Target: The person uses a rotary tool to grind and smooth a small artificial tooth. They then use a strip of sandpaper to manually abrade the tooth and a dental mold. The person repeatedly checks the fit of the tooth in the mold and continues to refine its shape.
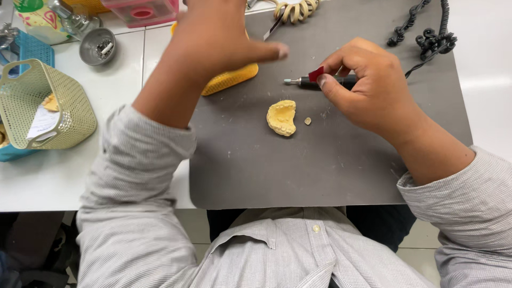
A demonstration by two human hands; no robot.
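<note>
At the far left of the white table [48, 181] stands a pale green basket [45, 106] with a slip of paper inside, and behind it a small metal bowl [97, 46]. Further right, the left hand [213, 37] hovers with fingers loosely spread and empty over a yellow mesh basket [232, 79] at the edge of the grey mat [320, 170]. On the mat lies a yellow dental cast [281, 117] with a small chip [308, 121] just beside it, and above them the right hand [368, 88] grips a black rotary handpiece [320, 81], its tip pointing left, its coiled cord [426, 37] behind.

Bright, even overhead light; soft shadows, slight glare on white tabletop [482, 80].
</note>
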